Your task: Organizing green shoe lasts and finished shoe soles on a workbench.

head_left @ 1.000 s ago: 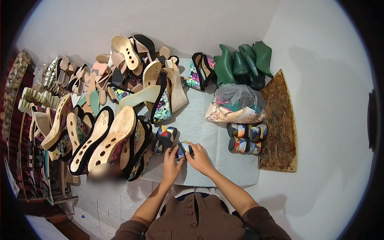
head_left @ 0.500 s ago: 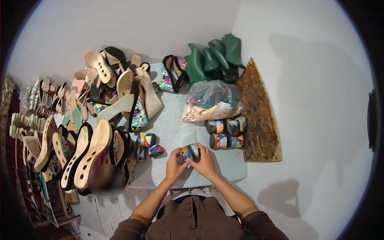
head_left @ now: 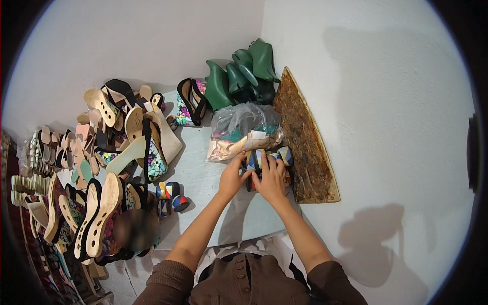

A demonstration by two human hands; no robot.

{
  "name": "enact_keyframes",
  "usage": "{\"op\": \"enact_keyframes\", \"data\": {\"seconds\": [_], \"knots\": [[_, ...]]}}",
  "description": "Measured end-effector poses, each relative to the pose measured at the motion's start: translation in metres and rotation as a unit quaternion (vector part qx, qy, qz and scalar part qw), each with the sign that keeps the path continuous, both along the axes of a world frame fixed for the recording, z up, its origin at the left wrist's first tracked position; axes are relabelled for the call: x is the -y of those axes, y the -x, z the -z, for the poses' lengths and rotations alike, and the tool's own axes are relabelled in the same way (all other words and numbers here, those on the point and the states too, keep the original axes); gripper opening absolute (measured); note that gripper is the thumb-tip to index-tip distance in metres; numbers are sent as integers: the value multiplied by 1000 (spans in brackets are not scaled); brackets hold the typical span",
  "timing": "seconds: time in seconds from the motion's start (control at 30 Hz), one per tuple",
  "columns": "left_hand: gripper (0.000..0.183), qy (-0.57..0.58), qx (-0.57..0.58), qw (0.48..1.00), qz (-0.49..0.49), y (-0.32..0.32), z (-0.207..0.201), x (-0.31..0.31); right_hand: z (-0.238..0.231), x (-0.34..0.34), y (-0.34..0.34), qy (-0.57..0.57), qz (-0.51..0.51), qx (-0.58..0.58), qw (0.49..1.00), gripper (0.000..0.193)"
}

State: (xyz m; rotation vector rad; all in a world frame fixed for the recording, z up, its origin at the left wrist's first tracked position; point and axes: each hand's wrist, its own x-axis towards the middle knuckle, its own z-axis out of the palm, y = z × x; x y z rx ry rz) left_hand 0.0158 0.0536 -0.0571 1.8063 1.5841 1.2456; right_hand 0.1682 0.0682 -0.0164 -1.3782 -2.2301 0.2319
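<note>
Both my hands are over a group of small block heels [head_left: 252,161], covered in a multicoloured geometric pattern with dark ends. My left hand [head_left: 233,177] curves its fingers round the left side of the heels. My right hand [head_left: 271,179] lies over their front and right, fingers bent on top, and the two thumbs nearly meet. My fingers hide much of the held pair and the lower heels. Another patterned block heel [head_left: 285,155] shows just past my right fingertips. To the left on the table are several more patterned heels [head_left: 180,203], untouched.
Behind my hands lies a clear plastic bag [head_left: 244,133] of beige and green pieces, with green shoe lasts [head_left: 218,86] beyond it. A rough brown board [head_left: 307,147] leans at the right. Wedge sandals and soles [head_left: 105,213] crowd the left side of the pale table [head_left: 195,178].
My hands have carried the pair of patterned heels from the front of the table up and right to the heel group near the bag. The view has shifted right.
</note>
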Motion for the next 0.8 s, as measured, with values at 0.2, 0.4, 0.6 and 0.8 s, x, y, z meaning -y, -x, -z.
{"op": "enact_keyframes", "data": {"seconds": [0.2, 0.4, 0.6, 0.8], "knots": [[60, -24, -123, 991, -45, -6, -17, 9, 9, -6, -7, -60, 29, 54, 996, 55], [51, -26, -159, 979, -129, 23, -34, 65, 5, 6, 14, -86, 9, -7, 996, 48], [57, 92, -383, 868, -303, 79, -41, 134, 20, 46, 68, -77, -149, -60, 984, 40], [54, 175, -286, 905, -263, 107, -17, 167, 37, 63, 99, -24, -229, -76, 970, 37]]}}
